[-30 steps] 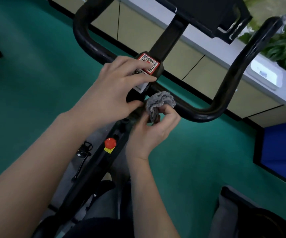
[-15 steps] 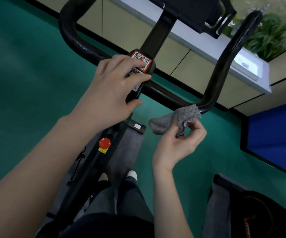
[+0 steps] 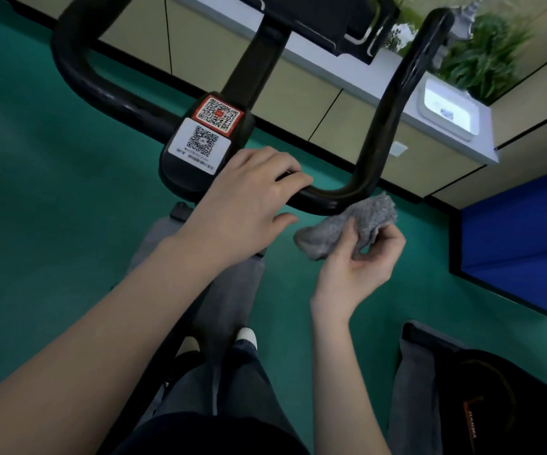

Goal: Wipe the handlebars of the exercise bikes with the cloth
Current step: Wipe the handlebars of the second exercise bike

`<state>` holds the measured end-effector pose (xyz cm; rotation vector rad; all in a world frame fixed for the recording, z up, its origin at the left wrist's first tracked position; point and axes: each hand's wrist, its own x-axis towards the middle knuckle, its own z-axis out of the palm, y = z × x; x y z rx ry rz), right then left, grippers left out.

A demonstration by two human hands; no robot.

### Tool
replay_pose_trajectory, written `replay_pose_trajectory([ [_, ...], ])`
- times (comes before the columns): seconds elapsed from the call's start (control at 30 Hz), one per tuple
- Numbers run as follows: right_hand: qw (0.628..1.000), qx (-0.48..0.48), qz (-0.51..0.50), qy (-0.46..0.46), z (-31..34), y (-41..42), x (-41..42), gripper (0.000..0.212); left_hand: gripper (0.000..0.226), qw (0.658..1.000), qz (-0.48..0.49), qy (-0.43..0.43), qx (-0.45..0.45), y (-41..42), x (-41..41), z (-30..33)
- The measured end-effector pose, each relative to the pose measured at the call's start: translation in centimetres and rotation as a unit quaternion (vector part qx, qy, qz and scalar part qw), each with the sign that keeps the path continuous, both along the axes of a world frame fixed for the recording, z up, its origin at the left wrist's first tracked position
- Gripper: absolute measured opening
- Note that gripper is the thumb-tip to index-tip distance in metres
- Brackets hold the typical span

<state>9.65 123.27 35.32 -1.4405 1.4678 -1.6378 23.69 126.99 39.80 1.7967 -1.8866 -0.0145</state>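
Nearest, the person's dark trousers (image 3: 232, 389) and white shoe tips (image 3: 246, 333) stand on the green floor (image 3: 36, 241), beside a grey mat (image 3: 232, 290) under the bike. At the near right lies a dark object (image 3: 495, 405) with orange lettering, too small to read.

The right hand (image 3: 360, 257) is held palm up just below the right bend of the handlebars (image 3: 374, 139). Its thumb and curled fingers pinch a crumpled grey cloth (image 3: 344, 224); the cloth's far edge lies against or just beside the underside of the bar, and contact cannot be confirmed. The left hand (image 3: 249, 205) holds nothing; its fingers are loosely bent and drape over the crossbar just right of the centre block, thumb spread below the bar.

The black centre block (image 3: 206, 149) carries two QR labels: a white one (image 3: 200, 142) nearer and a red-bordered one (image 3: 218, 113) beyond it. The small print under the white code is illegible.

Farther off, the black post (image 3: 255, 60) rises to a console bracket (image 3: 337, 21). Behind the bars runs a beige cabinet (image 3: 298, 93) with a pale top, bearing a white device (image 3: 446, 110) and green plants (image 3: 485, 57). A blue panel (image 3: 521, 231) stands at the right.
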Motion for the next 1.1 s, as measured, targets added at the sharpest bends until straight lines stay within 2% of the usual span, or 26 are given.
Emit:
replay_pose_trajectory([
  [0.13,0.998,0.03,0.025,-0.056,-0.3,0.9,0.7,0.02,0.035,0.999,0.021,0.035,-0.003,-0.5,-0.2,-0.2],
  [0.3,0.994,0.04,0.02,-0.099,0.6,-1.7,-0.4,0.02,0.033,0.998,0.035,0.048,0.004,-0.7,-0.4,-0.3],
  [0.47,0.996,0.051,0.051,-0.06,1.8,-6.0,-2.1,0.018,0.034,0.997,0.043,0.057,0.017,-0.8,-0.5,-0.1],
  [0.6,0.993,0.05,0.091,-0.053,2.0,-5.1,-2.6,0.018,0.037,0.995,0.072,0.067,0.021,-1.0,-1.3,0.3],
  [0.8,0.99,0.039,0.134,0.022,3.0,-7.1,-3.4,0.02,0.041,0.989,0.124,0.074,0.019,-1.4,-2.4,0.5],
  [0.93,0.979,0.028,0.184,0.076,5.0,-10.6,-3.7,0.016,0.055,0.987,0.144,0.074,0.024,-1.6,-3.1,0.5],
  [1.0,0.959,0.005,0.259,0.115,6.1,-11.5,-3.3,0.022,0.059,0.984,0.158,0.075,0.029,-2.0,-3.7,0.6],
  [1.1,0.915,-0.049,0.347,0.198,6.9,-11.9,-2.9,0.025,0.053,0.982,0.168,0.087,0.031,-2.9,-4.6,0.8],
])
